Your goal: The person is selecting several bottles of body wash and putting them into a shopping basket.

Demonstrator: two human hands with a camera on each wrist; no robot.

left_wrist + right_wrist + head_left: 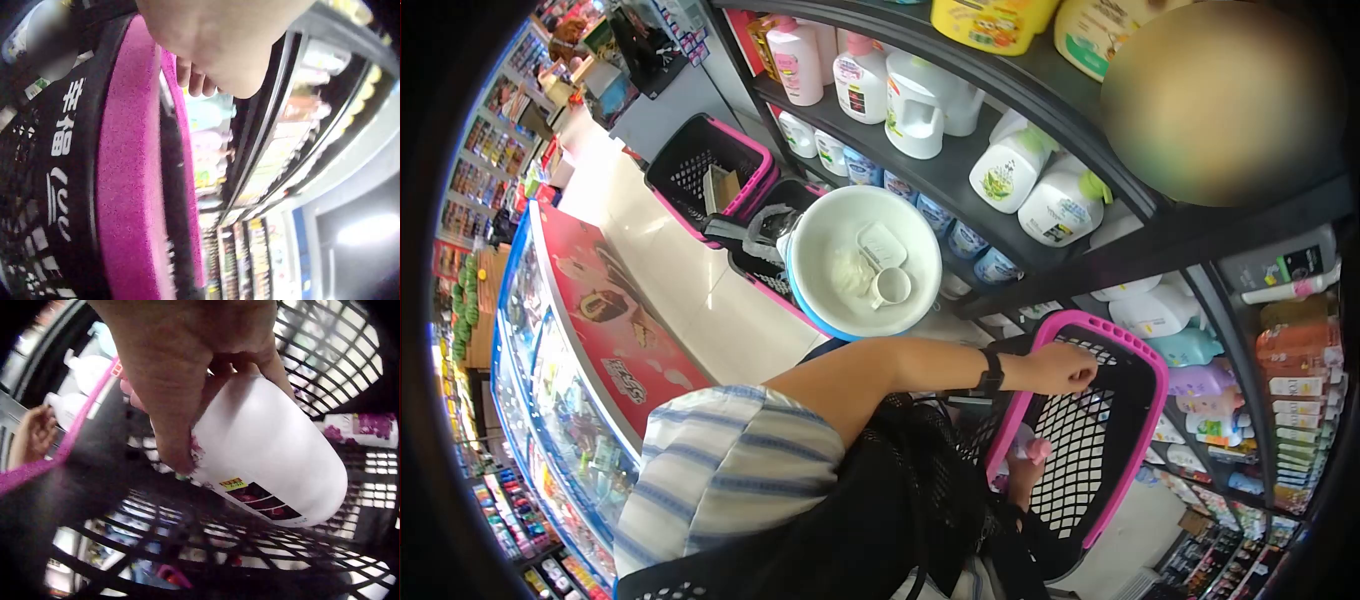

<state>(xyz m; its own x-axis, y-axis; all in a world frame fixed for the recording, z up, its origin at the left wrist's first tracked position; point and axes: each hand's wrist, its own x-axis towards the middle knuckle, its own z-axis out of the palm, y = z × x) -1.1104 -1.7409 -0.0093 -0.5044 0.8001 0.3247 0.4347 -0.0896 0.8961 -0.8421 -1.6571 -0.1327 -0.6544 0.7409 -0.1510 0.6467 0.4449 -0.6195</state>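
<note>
My right hand grips a white bottle with a pink flower print and a dark label, inside a black mesh shopping basket with a pink rim. In the head view the bottle's pink pump top shows beside the right hand. My left hand, a dark band at its wrist, hangs over the basket's rim with loosely curled fingers and holds nothing. The left wrist view has that hand above the pink rim. Another white bottle with purple flowers lies in the basket.
Shelves of bottles run along the right. A white basin holding a mug and a small dish stands over stacked baskets. A red-sided freezer stands to the left, beyond the tiled floor.
</note>
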